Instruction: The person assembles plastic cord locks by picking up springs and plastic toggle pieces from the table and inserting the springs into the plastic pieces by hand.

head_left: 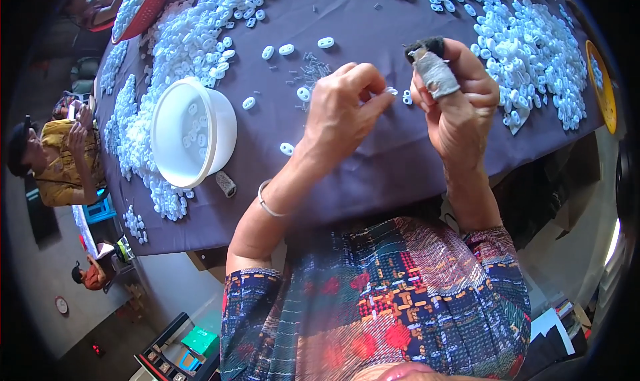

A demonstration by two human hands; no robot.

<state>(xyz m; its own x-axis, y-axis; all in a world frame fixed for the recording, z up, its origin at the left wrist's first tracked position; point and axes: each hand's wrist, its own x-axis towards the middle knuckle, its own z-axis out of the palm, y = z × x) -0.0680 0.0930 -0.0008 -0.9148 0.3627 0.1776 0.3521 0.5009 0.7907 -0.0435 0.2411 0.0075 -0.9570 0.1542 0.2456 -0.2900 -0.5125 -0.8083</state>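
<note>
My left hand (343,108), with a pale band at the wrist, is closed in a pinch on a small white plastic piece (392,92). To its right my right hand (463,94) is raised with curled fingers. A worn grey finger wrap (437,74) covers its thumb, and dark material (427,48) sits at the thumb's tip. What these fingers hold, if anything, I cannot make out. Between the hands shows a white two-hole oval piece (407,98), close to the right fingertips. Beyond the left hand lies a scatter of thin translucent pins (315,69).
Large heaps of white oval pieces (193,41) cover the table's left, with another heap (533,54) at right. A white tub (225,131) stands left, beside a loose grey finger sleeve (226,184). A red basket (150,11) and a yellow tray (605,88) flank the table. A person (63,154) sits at left.
</note>
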